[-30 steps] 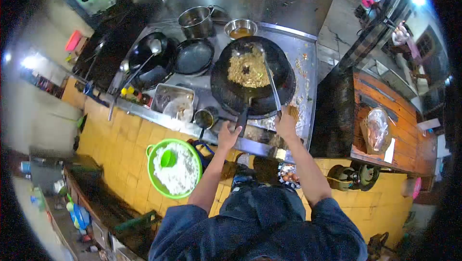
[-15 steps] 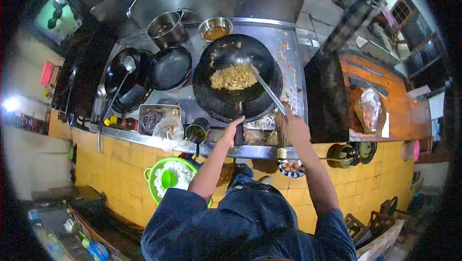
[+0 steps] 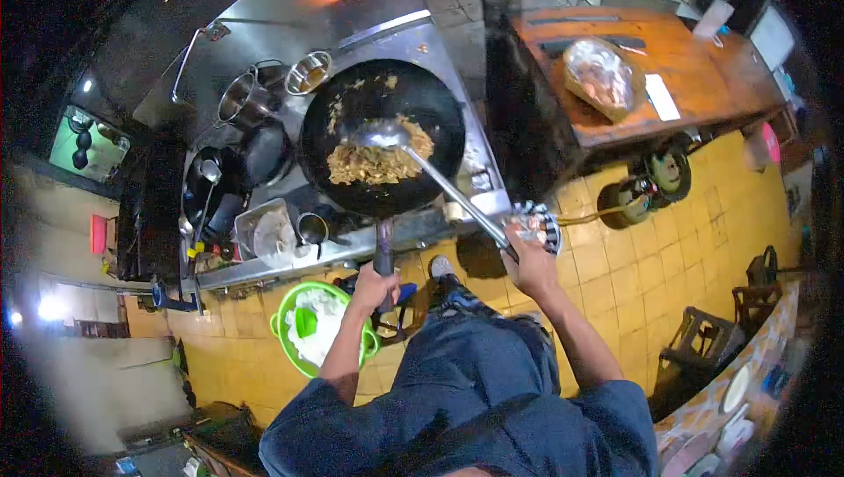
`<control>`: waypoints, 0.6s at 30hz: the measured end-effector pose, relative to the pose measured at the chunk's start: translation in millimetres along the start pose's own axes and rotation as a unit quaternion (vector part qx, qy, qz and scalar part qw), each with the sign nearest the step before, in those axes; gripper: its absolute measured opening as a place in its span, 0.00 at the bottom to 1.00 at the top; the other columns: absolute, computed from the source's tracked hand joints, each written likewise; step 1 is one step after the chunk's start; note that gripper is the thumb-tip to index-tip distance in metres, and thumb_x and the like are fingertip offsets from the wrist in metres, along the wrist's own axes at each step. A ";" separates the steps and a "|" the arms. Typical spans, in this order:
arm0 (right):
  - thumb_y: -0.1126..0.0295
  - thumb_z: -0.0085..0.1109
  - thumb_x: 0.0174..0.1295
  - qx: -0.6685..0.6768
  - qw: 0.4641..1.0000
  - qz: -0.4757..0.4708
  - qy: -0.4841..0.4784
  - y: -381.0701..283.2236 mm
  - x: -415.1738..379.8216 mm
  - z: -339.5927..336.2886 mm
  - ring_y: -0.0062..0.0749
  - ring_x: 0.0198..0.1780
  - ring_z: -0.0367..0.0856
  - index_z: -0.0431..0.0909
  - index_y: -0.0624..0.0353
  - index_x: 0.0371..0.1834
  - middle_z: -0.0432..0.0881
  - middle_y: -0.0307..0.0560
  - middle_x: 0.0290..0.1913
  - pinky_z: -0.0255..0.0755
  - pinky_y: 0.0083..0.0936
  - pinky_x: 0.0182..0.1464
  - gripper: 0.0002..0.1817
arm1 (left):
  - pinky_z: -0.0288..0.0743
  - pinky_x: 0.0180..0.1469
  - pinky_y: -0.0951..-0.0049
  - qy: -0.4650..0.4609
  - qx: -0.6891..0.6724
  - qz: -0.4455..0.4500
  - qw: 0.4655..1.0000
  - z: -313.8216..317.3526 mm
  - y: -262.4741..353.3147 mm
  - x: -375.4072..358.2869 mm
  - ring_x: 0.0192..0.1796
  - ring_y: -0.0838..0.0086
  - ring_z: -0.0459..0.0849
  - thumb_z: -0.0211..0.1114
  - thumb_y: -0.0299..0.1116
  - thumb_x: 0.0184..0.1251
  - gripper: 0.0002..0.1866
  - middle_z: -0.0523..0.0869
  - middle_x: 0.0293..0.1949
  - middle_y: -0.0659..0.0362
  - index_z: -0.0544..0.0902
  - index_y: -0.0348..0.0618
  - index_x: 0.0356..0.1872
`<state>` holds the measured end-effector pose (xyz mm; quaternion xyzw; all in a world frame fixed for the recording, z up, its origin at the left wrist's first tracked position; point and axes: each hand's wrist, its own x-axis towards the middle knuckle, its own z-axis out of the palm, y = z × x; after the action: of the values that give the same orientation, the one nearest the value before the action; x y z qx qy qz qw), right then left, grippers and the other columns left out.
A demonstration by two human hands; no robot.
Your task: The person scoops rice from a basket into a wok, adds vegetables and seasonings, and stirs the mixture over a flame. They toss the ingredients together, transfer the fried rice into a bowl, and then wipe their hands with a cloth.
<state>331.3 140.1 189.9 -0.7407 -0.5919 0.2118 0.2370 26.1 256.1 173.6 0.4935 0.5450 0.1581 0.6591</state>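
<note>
A large black wok [image 3: 431, 94] holds a heap of brown fried food [image 3: 378, 167], perhaps rice or short noodles. My left hand [image 3: 375, 287] is wrapped round the dark end of the wok's handle [image 3: 384, 250], beyond the stove's front edge. In my right hand [image 3: 531, 263] is the long metal handle of a ladle [image 3: 448, 187]. The ladle's bowl rests over the food inside the wok, partly hiding it.
Pots and pans, including a steel pot [image 3: 246, 101], crowd the metal stove [image 3: 413, 24] on the left. Below sits a green basin [image 3: 280, 314] of white contents. A wooden table [image 3: 721, 72] stands right, near a gas cylinder [image 3: 668, 172]. An orange glow marks the back wall.
My view has turned to the right. The wok has come towards me, its handle and my left hand now past the counter edge. An orange glow has appeared on the wall.
</note>
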 end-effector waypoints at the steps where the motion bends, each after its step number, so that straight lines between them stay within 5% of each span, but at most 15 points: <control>1: 0.64 0.52 0.56 0.014 0.999 0.033 0.024 6.1 -19.8 -4.1 0.56 0.30 0.78 0.65 0.49 0.58 0.78 0.63 0.28 0.71 0.48 0.30 0.24 | 0.68 0.16 0.73 -0.005 0.036 0.007 0.999 22.2 9.1 -18.8 0.14 0.74 0.74 0.58 0.21 0.49 0.04 0.74 0.13 0.58 0.71 0.36 0.24; 7: 0.71 0.51 0.56 0.012 0.972 0.069 0.224 81.8 -123.9 -11.5 0.52 0.26 0.76 0.67 0.46 0.58 0.75 0.51 0.29 0.71 0.43 0.30 0.23 | 0.67 0.19 0.76 -0.124 0.144 0.118 0.975 148.2 -10.9 -28.5 0.17 0.78 0.75 0.61 0.23 0.48 0.07 0.76 0.16 0.61 0.71 0.37 0.26; 10: 0.74 0.54 0.53 -0.102 0.944 0.189 0.249 122.7 -234.0 -17.2 0.47 0.26 0.76 0.70 0.48 0.57 0.74 0.52 0.25 0.70 0.38 0.28 0.24 | 0.68 0.20 0.75 -0.223 0.191 0.103 0.950 210.9 16.8 -26.9 0.17 0.77 0.74 0.61 0.21 0.49 0.07 0.75 0.17 0.61 0.71 0.37 0.28; 14: 0.71 0.53 0.54 -0.114 0.889 0.371 0.242 78.6 -307.5 -48.7 0.50 0.26 0.76 0.68 0.43 0.58 0.75 0.51 0.27 0.72 0.43 0.30 0.25 | 0.70 0.22 0.74 -0.362 0.227 0.109 0.898 255.6 15.0 17.7 0.19 0.76 0.75 0.63 0.28 0.46 0.10 0.77 0.18 0.60 0.72 0.37 0.28; 17: 0.71 0.54 0.52 -0.076 0.829 0.411 0.372 39.7 -304.1 -53.3 0.49 0.26 0.76 0.65 0.41 0.62 0.75 0.53 0.26 0.72 0.41 0.30 0.30 | 0.71 0.34 0.70 -0.406 0.352 0.221 0.814 284.5 32.4 31.1 0.32 0.70 0.78 0.66 0.33 0.41 0.18 0.79 0.25 0.57 0.76 0.36 0.36; 18: 0.71 0.54 0.52 -0.080 0.809 0.439 0.383 30.3 -293.2 -40.2 0.49 0.26 0.76 0.65 0.41 0.62 0.75 0.53 0.26 0.72 0.41 0.30 0.30 | 0.71 0.30 0.71 -0.406 0.415 0.283 0.764 288.1 49.7 23.7 0.27 0.72 0.77 0.65 0.34 0.42 0.16 0.78 0.22 0.57 0.75 0.37 0.34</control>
<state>317.3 -156.1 213.4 -0.9590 -0.0800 -0.0558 0.2661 302.8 159.1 177.9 0.8686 0.0744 -0.1191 0.4751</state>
